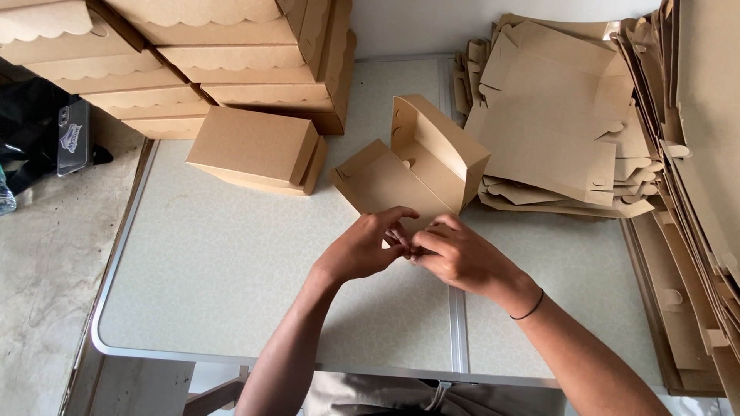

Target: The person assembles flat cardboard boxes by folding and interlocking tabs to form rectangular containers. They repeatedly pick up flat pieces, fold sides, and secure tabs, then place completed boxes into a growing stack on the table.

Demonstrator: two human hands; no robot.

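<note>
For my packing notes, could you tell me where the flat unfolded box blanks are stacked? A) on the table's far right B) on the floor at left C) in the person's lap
A: the flat blanks lie piled on the table's far right, beyond the half-folded box.

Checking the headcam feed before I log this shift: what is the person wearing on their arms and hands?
Both arms are bare to past the elbow, with no sleeves and no gloves. The left hand carries nothing: no ring, band or watch shows. The right hand is likewise bare, but a thin black band circles that wrist. No markings show on either arm.
</note>
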